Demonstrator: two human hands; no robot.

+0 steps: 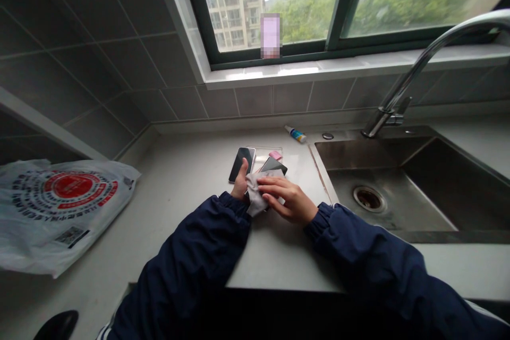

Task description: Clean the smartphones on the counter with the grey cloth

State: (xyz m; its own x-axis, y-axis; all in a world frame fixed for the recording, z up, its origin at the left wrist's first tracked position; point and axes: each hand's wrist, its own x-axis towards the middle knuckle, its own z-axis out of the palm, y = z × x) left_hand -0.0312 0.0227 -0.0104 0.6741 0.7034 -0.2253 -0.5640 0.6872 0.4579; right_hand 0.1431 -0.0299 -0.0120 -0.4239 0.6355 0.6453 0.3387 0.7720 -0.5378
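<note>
My left hand (pixel 239 185) is at the near side of a phone (pixel 241 163) that lies screen up on the counter. Its thumb points up, and its other fingers are hidden behind a crumpled light grey cloth (pixel 257 196). A dark edge shows under the cloth, but I cannot make out what the hand grips there. With bent fingers, my right hand (pixel 290 201) presses on the cloth from the right. Just beyond it, a dark, flat, phone-like slab (pixel 274 165) slants out from under the cloth. A small pink piece (pixel 275 155) lies on a clear flat case (pixel 263 151).
A small blue, white and yellow bottle (pixel 295 134) lies on its side at the back. To the right are a steel sink (pixel 402 180) and a curved faucet (pixel 410 74). A white plastic bag (pixel 64 212) with red print rests at the left.
</note>
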